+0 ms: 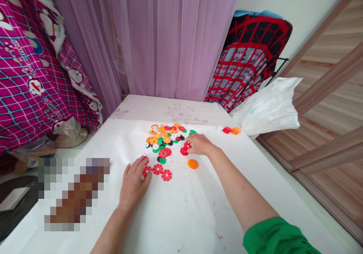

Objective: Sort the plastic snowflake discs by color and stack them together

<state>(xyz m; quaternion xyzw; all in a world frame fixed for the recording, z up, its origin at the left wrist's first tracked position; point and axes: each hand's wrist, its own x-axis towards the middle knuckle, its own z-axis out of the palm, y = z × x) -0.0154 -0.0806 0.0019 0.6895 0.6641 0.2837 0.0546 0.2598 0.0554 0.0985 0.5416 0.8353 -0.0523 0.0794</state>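
Slotted plastic snowflake discs in orange, red, green, black and white form a loose pile (163,138) on the white-covered table. My left hand (134,184) lies palm down left of the pile, fingers spread and touching red discs. Beside its thumb is a short row of red snowflake discs (158,169). At the pile's right side, my right hand (200,144) is curled, with its fingertips closed at a couple of red snowflake discs (185,148). An orange disc stack (193,164) sits just below this hand. A green disc (193,132) lies beyond its fingers.
Near the table's (249,193) far right edge lie white, red and orange discs (227,130). Beyond them is a white plastic bag (269,106). A blurred-out patch (76,197) covers something at the left. Purple curtains (170,38) hang behind the table.
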